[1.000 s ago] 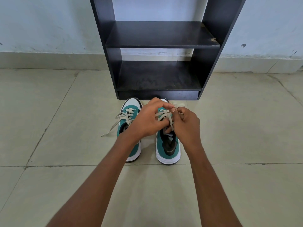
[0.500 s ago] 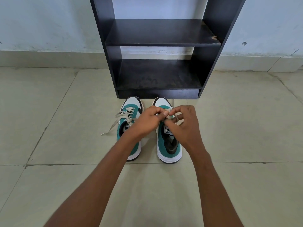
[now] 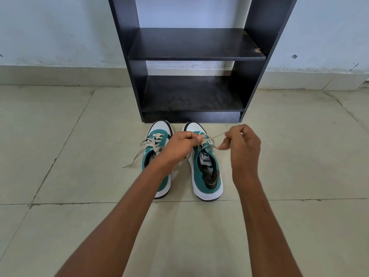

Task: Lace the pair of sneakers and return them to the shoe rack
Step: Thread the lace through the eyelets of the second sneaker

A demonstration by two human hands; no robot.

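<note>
A black shoe rack point(image 3: 196, 54) is seen against the wall, its two shelves bare, with its top cut off by the upper edge of the view. On the tiled floor point(image 3: 60, 136) just in front of its base, the pair of sneakers is set side by side, toes toward the rack.

The left sneaker point(image 3: 159, 144) is already laced, and a loose lace end trails onto the floor at its outer side; its heel half is covered by the left forearm. The right sneaker point(image 3: 206, 162) is being worked on.

Half a second ago both hands were bunched together over the right sneaker's eyelets. Now the right hand point(image 3: 242, 145) has been drawn out to the right and away from the shoe, and the lace point(image 3: 216, 135) is stretched taut between shoe and hand. This is judged to be the pulling-through of a crossing, so lacing of the second shoe is advanced but not finished, and neither shoe has yet been returned to the rack.

The right hand is closed, with the lace pinched between thumb and fingertips. The left hand point(image 3: 179, 145) is curled shut over the upper eyelets, apparently on the other lace strand, though the grip itself is hidden beneath the knuckles. How many eyelets remain unthreaded cannot be made out.
</note>
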